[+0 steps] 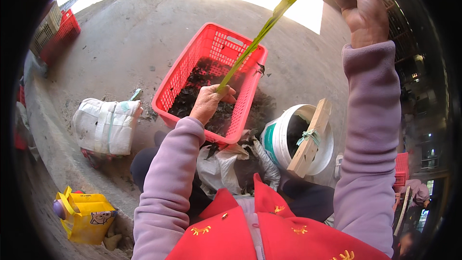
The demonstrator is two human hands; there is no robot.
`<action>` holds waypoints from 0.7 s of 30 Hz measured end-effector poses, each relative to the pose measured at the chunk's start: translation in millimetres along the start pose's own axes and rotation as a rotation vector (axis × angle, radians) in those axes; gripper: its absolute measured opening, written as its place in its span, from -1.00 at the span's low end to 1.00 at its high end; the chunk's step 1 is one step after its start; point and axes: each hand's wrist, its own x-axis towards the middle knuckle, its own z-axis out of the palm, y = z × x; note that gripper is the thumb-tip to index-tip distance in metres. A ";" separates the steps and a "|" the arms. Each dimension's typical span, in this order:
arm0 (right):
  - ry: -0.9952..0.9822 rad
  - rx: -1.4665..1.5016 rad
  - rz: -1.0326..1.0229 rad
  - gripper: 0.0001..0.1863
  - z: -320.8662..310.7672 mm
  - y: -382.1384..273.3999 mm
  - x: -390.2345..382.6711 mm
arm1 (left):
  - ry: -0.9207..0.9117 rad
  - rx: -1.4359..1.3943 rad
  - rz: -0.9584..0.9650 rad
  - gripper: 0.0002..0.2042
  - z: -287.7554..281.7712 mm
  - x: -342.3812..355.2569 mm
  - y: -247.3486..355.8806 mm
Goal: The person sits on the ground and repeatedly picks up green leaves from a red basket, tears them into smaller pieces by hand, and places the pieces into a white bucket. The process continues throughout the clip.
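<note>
Open space left of green strip (267,26), beyond left hand's (210,102) grip. Below grip, red crate (246,98) walls obstruct; right of grip, white bucket (325,151) with wooden bar (302,155).

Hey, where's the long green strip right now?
In the head view, the green strip slants from the left hand, above the red basket near the centre, to the right hand at the upper right.

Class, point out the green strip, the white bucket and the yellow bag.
Green strip (267,25): head view, mid-length.
White bucket (325,149): head view, inner wall right of the wooden bar (308,145).
Yellow bag (86,224): head view, front panel.
</note>
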 end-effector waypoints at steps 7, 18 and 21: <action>-0.273 -0.538 0.431 -0.80 -69.1 91.6 -63.9 | 0.104 0.244 0.208 -0.78 -16.7 7.9 45.2; -0.746 0.088 0.703 -0.54 -61.1 129.4 -108.7 | -0.079 0.676 0.257 -0.92 29.3 15.4 108.2; -0.682 -0.027 0.806 -0.67 -58.2 121.4 -107.7 | -0.046 0.795 0.463 -0.83 23.5 14.0 102.1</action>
